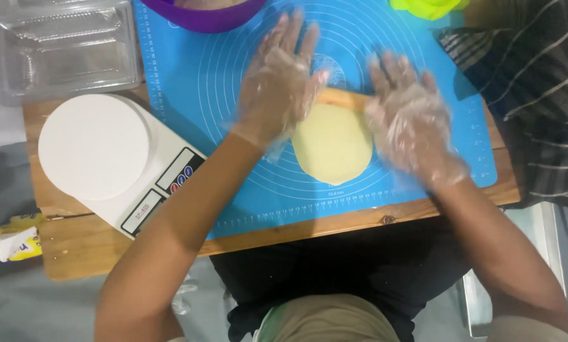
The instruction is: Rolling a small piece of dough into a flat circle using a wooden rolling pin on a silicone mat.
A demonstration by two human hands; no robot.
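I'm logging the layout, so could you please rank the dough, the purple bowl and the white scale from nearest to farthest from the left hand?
1. Dough: just right of the left hand.
2. Purple bowl: up at the mat's top edge.
3. White scale: far left on the board.

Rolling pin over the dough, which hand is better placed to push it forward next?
Probably neither alone: left hand and right hand press flat on opposite ends of the rolling pin across the dough.

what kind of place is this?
Likely a home baking spot: gloved hands, left hand and right hand, roll pale dough on a blue baking mat, beside a white kitchen scale.
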